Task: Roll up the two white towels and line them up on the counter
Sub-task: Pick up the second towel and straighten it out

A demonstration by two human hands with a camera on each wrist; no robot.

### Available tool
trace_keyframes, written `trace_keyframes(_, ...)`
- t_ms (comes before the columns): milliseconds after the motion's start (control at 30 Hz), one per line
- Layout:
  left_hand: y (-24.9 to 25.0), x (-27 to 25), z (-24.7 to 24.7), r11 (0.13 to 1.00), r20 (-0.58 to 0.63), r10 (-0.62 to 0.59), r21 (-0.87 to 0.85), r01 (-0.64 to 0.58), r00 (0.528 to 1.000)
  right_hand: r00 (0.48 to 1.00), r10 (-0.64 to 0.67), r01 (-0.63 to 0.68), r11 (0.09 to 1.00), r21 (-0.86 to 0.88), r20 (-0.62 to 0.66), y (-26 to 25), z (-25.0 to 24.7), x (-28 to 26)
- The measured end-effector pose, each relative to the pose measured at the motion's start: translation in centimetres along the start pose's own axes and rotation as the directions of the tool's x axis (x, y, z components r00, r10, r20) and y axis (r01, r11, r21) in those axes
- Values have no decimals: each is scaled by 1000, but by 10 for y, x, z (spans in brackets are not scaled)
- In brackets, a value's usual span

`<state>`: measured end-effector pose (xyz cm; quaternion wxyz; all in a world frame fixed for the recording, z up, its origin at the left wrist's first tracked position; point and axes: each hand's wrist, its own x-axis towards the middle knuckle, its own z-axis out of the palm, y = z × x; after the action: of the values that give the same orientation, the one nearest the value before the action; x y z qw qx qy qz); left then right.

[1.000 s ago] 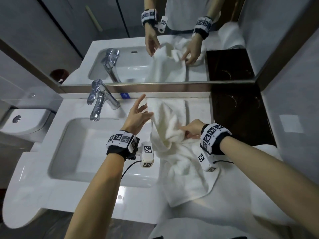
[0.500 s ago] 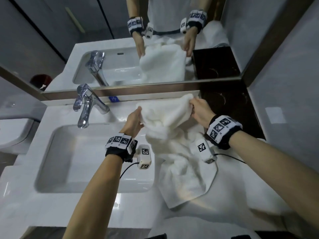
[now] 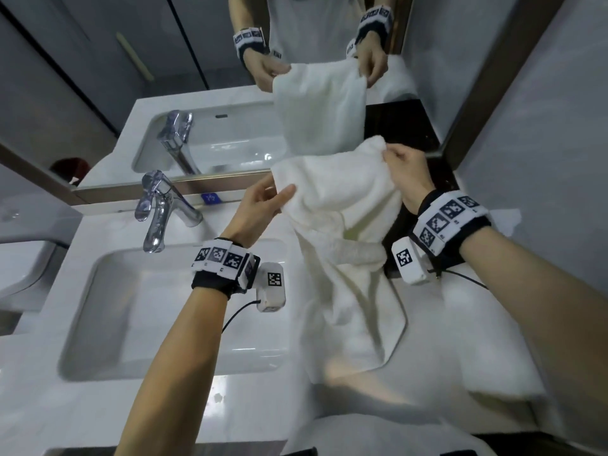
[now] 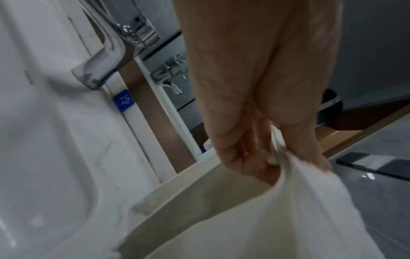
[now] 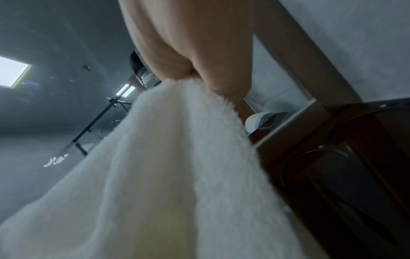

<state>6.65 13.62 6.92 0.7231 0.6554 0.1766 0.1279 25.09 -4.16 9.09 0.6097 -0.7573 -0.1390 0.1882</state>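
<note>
A white towel (image 3: 339,205) hangs in the air in front of the mirror, its lower part trailing down onto the white counter (image 3: 98,406). My left hand (image 3: 263,202) pinches its upper left corner and my right hand (image 3: 399,164) pinches its upper right corner, stretching the top edge between them. In the left wrist view the left hand (image 4: 266,154) pinches the towel (image 4: 277,219) between curled fingers and thumb. The right hand (image 5: 199,78) grips the fluffy towel (image 5: 177,175) in the right wrist view. A second white towel (image 3: 493,357) lies crumpled on the counter at the right, under my right forearm.
A sink basin (image 3: 108,311) with a chrome faucet (image 3: 158,209) sits at the left. The mirror (image 3: 230,93) runs along the back. A dark brown tray or panel (image 3: 444,179) lies at the back right, beside the grey wall (image 3: 543,159).
Both hands took hold of the towel's top corners and lifted it off the counter, pulling it wider and higher. A second ago the left hand was open and the towel was bunched.
</note>
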Motion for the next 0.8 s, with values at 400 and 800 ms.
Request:
trace_keyframes(400, -50, 1, 10, 956, -221, -288, -15, 292, 932, 946, 284, -274, 958, -83, 154, 45, -18, 14)
trace_keyframes(800, -85, 5, 12, 950, -257, -304, -158, 270, 917, 951, 281, -271, 958, -96, 126, 97, 7, 21)
